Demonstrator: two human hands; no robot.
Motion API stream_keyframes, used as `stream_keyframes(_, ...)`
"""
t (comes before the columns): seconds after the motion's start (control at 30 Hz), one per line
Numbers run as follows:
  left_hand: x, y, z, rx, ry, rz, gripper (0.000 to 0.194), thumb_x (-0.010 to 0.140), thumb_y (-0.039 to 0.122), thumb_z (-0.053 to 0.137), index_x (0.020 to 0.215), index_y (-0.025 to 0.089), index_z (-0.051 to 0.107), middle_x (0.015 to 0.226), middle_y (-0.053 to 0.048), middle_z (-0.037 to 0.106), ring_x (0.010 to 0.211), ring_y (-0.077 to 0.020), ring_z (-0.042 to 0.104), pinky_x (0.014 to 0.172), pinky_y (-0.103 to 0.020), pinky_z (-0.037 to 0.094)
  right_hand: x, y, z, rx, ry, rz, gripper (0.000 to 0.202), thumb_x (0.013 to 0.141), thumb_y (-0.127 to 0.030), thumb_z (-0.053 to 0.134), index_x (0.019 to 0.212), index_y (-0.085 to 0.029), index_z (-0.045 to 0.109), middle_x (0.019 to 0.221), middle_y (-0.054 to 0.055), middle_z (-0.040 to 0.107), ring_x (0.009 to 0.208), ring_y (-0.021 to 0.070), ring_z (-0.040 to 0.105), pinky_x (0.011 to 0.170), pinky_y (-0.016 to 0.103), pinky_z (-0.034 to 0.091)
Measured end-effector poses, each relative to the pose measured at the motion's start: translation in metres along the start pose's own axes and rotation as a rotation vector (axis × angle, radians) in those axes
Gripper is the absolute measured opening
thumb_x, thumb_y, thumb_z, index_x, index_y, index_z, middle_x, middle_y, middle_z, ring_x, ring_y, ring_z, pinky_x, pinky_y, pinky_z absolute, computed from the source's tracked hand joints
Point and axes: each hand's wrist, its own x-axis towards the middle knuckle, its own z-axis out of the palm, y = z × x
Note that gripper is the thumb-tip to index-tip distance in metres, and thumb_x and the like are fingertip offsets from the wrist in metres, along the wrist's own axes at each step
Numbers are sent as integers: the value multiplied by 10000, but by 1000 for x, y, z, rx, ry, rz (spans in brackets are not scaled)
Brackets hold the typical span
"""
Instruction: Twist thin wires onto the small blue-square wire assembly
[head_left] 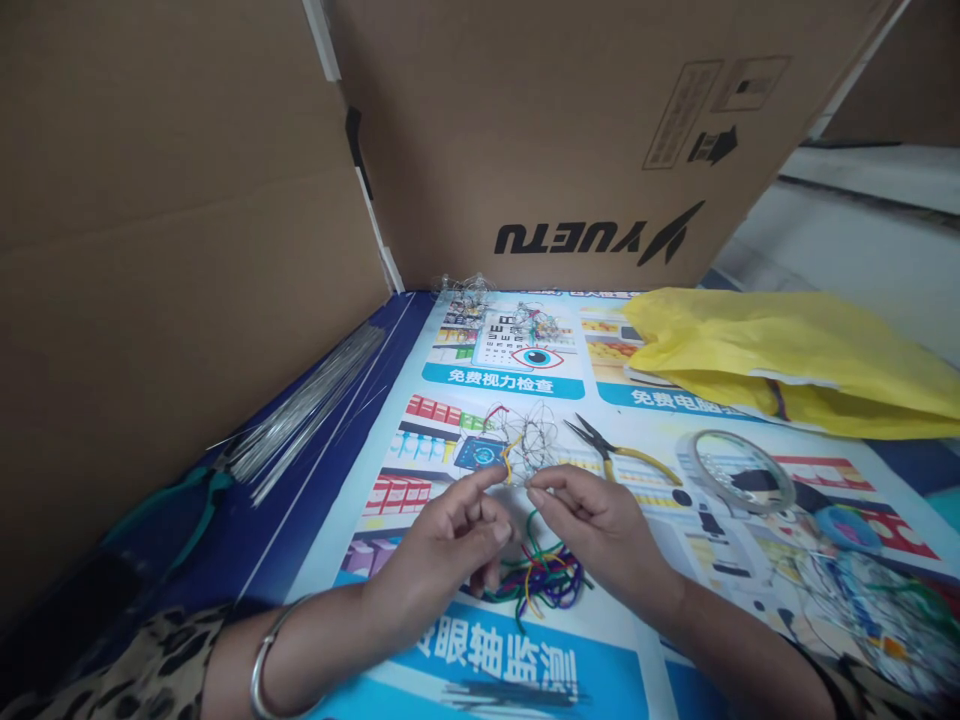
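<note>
A looped thin-wire shape point(541, 432) with a yellow cord point(509, 460) and a bit of red on it is at my fingertips. My right hand point(600, 525) pinches at the near edge of this wire shape, thumb and forefinger together. My left hand point(454, 545) has its forefinger stretched toward the yellow cord, the thumb held apart and the other fingers loosely curled; nothing is visibly gripped in it. Just below both hands lies a bundle of coloured cords point(551, 582), green, purple, red and yellow, partly hidden by my left hand.
Cardboard walls point(450, 150) stand at the left and back. Yellow-handled pliers point(626, 458), a tape roll point(742, 472) and a yellow bag point(787, 350) lie to the right. Straight wires point(307, 400) and teal-handled pliers point(199, 515) are at left, more wire shapes point(536, 322) behind, a wire pile point(877, 610) right.
</note>
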Motion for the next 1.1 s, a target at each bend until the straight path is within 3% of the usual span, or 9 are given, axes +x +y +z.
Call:
stream_keyframes(0.23, 0, 4, 8, 13, 0, -23, 571, 782, 311, 618, 1292, 234, 374, 803, 7, 519, 510, -58, 505, 459, -205, 355, 0, 0, 1, -34, 4, 0, 167, 818, -308, 529, 774, -175, 620, 455, -63, 441, 395, 73, 379, 367, 180, 307)
stream_keyframes(0.53, 1, -1, 14, -9, -25, -24, 582, 783, 319, 617, 1297, 234, 358, 802, 13, 506, 513, -53, 510, 472, -209, 382, -2, 7, 2, -104, -18, -44, 169, 834, -293, 509, 833, -176, 631, 559, -22, 596, 458, 91, 501, 457, 192, 412)
stream_keyframes(0.8, 1, -2, 15, 0, -41, -17, 543, 799, 302, 595, 1288, 230, 369, 814, 7, 496, 521, -51, 500, 488, -220, 386, -3, 4, 0, -102, 0, -29, 157, 833, -287, 517, 827, -180, 630, 484, -49, 493, 420, 81, 420, 395, 184, 331)
stream_keyframes(1.1, -5, -16, 18, 137, -108, 88, 712, 805, 223, 542, 1412, 247, 170, 854, -25, 499, 632, -96, 482, 564, -269, 450, -3, 5, 0, -41, 2, -34, 138, 837, -274, 525, 847, -173, 619, 582, -24, 582, 474, 83, 493, 447, 179, 386)
